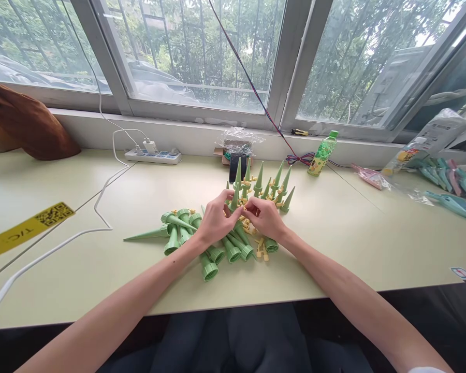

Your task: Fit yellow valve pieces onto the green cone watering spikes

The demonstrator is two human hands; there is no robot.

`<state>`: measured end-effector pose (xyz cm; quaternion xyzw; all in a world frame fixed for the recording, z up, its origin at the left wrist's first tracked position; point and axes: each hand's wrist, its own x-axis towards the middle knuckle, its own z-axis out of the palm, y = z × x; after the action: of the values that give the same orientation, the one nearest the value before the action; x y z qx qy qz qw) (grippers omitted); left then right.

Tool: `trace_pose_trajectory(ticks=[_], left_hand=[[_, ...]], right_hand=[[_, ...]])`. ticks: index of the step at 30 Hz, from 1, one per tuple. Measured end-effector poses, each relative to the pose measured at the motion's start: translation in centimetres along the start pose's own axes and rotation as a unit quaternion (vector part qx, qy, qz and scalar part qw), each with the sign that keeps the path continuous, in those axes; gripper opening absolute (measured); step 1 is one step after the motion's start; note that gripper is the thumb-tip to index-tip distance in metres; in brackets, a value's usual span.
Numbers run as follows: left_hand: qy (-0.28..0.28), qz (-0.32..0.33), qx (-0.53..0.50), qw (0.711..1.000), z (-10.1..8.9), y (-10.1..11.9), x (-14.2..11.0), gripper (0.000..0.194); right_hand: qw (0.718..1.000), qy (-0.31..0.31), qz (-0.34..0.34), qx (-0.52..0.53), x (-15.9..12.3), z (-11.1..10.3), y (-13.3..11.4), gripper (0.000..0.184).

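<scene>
My left hand is closed round a green plastic plant-watering spike, its tip pointing up. My right hand meets it from the right, fingertips pinched by the spike's lower end on what looks like a small yellow valve, mostly hidden. Behind my hands, several green spikes stand tip up, some with yellow valves fitted. To the left and below, more green spikes lie in a loose heap, several with their open ends facing me. Loose yellow valves lie beneath my right hand.
A phone leans at a small box behind the spikes. Farther back are a green-capped bottle, bundled wires and a power strip. A white cable crosses the left side. Packaged items lie far right.
</scene>
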<state>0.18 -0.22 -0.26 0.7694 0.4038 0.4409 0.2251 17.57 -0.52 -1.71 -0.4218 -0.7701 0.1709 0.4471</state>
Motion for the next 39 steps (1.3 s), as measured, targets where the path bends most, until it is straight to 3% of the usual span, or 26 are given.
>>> trace_pose_trajectory(ticks=[15,39], left_hand=[[-0.012,0.003,-0.003,1.0,0.03,-0.43,-0.14,0.018],[-0.022,0.026,-0.044,0.998,0.15,0.38,-0.22,0.015]], right_hand=[[0.997,-0.011,-0.039,-0.07,-0.2,0.23,0.17,0.026],[0.998,-0.006,-0.038,-0.055,-0.3,0.19,-0.12,0.027]])
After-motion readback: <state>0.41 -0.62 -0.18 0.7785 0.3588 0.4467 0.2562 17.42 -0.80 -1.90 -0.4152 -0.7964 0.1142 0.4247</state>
